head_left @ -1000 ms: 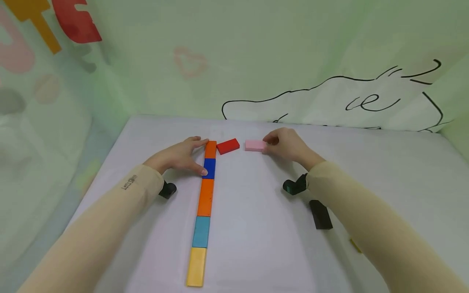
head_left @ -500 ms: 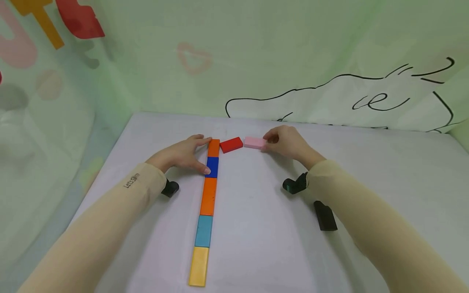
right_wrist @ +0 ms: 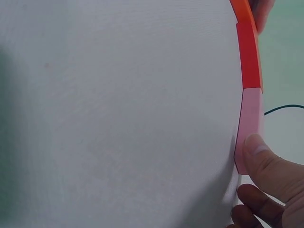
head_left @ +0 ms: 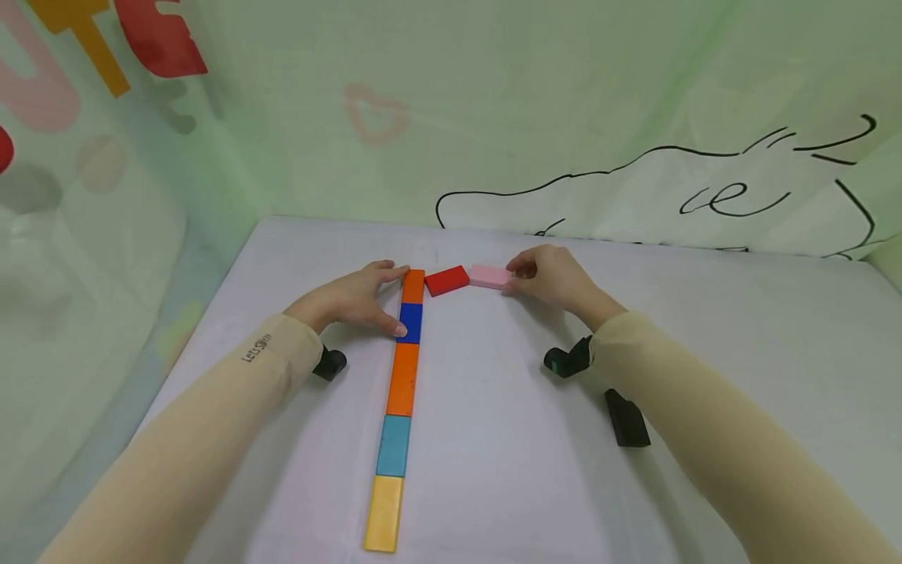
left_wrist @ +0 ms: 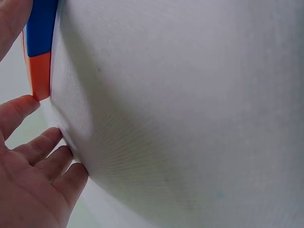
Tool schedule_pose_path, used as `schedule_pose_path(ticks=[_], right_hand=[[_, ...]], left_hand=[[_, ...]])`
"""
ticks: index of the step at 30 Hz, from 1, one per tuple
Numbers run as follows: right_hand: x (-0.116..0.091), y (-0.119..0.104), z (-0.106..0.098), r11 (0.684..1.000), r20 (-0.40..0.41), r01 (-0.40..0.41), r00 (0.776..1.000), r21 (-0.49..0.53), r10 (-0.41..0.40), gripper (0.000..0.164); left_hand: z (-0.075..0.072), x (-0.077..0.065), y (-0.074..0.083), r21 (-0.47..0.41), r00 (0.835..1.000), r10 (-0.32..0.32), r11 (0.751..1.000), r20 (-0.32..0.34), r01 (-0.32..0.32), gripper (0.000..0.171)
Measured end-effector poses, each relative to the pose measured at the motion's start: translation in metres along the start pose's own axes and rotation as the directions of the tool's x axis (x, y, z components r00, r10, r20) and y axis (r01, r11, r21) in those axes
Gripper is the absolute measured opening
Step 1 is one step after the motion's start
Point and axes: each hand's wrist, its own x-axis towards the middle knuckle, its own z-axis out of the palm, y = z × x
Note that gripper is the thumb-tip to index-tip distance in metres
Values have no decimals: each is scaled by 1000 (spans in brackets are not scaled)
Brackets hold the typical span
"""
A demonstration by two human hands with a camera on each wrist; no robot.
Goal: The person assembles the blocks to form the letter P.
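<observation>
Pink block lies flat on the counter, near the far edge, a touch toward 3 o'clock from the centre of our head view. We see the right hand at its 3 o'clock end, fingers clamped on it. Right wrist view shows us the thumb pressing the block; the fingers opposite are partly hidden there.

Red block is at 9 o'clock of the pink one, canted to point at 2 o'clock. We read the two ends as touching. Red's other end meets the far orange block.

From that orange we have one row running to 6 o'clock, leaning slightly to 7, end to end: blue block, near orange block, light blue block, yellow block.

Left hand is on the row's 9 o'clock side, fingers spread apart: index tip at the far end of the far orange block, thumb on the blue block.

Black block sits between 4 and 5 o'clock of the pink one, slightly overlapped by the right sleeve. At 12 o'clock we get a green backdrop with black line drawings.
</observation>
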Motion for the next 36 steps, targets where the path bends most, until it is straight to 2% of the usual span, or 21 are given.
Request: schedule_pose_path(ticks=[18, 29, 33, 36], right_hand=[[1, 0, 2, 1000, -3, 11, 1000, 0, -11, 35], [-31, 19, -5, 996, -39, -88, 995, 27, 89, 40], [-47, 21, -13, 993, -32, -109, 993, 50, 111, 46], [-72, 21, -20, 992, -45, -99, 994, 83, 103, 48]], left_hand=[[0, 1, -2, 8, 1000, -1, 1000, 1, 1, 101], [5, 20, 18, 65, 995, 83, 994, 63, -87, 101], [4, 22, 17, 83, 993, 99, 991, 70, -104, 101], [-1, 19, 10, 92, 992, 103, 990, 67, -109, 101]])
